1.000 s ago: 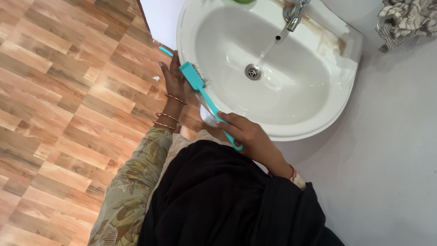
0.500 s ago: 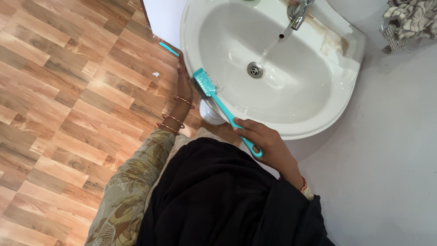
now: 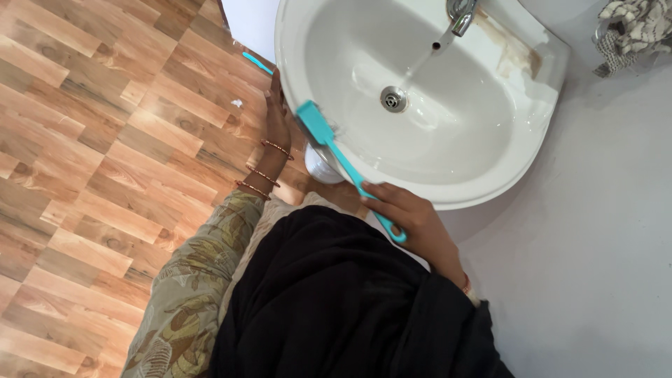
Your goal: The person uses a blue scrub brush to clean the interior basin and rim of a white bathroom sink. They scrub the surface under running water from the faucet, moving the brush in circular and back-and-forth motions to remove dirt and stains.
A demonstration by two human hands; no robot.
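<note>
Right grip (image 3: 402, 210) clamped on teal brush (image 3: 329, 143) at sink (image 3: 490, 189) rim, water inside; left hand (image 3: 276, 115) flat against it.

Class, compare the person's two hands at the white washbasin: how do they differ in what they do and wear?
The right hand grips the turquoise long-handled scrub brush; the left hand holds nothing and lies flat against the white washbasin rim. The left wrist wears several thin bangles; the right shows one band at the sleeve. Both are bare.

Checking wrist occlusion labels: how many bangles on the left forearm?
3. All on the left forearm: one nearest the left hand, one mid-wrist, one beside the patterned sleeve. The sleeve may hide more.
</note>
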